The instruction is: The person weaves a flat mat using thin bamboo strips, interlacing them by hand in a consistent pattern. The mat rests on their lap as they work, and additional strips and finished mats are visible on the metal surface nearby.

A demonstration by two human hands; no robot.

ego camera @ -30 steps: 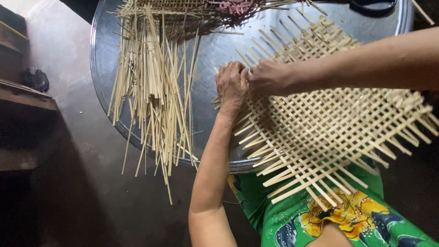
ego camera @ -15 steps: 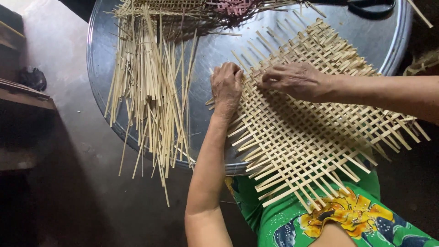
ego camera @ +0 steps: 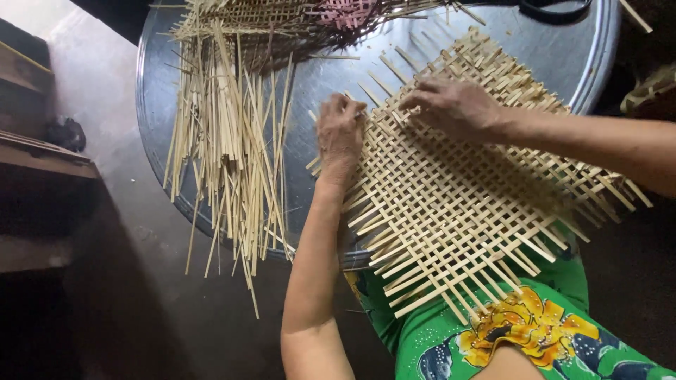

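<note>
Round and silvery, the metal table point(ego camera: 176, 77) fills the upper part of your view, with a dim concrete floor point(ego camera: 127, 281) below it and dark wooden steps point(ego camera: 35, 162) at the left. Your woven mat point(ego camera: 465, 190) of pale bamboo strips lies across the near right part of the table, its lower corner hanging over the rim above your green flowered clothing point(ego camera: 507, 331). Your left hand point(ego camera: 340, 135) rests on the mat's left edge, fingers curled down onto the loose strip ends there; whether they pinch one strip you cannot tell. Your right hand point(ego camera: 454, 105) lies palm down on the mat's upper part, fingers bent and pressing the weave near the far edge, just beside the left hand but apart from it. A loose bundle of strips point(ego camera: 225, 141) lies left of the mat, its ends sticking out over the table rim. More woven pieces point(ego camera: 282, 17), one pinkish, sit at the table's far edge.
</note>
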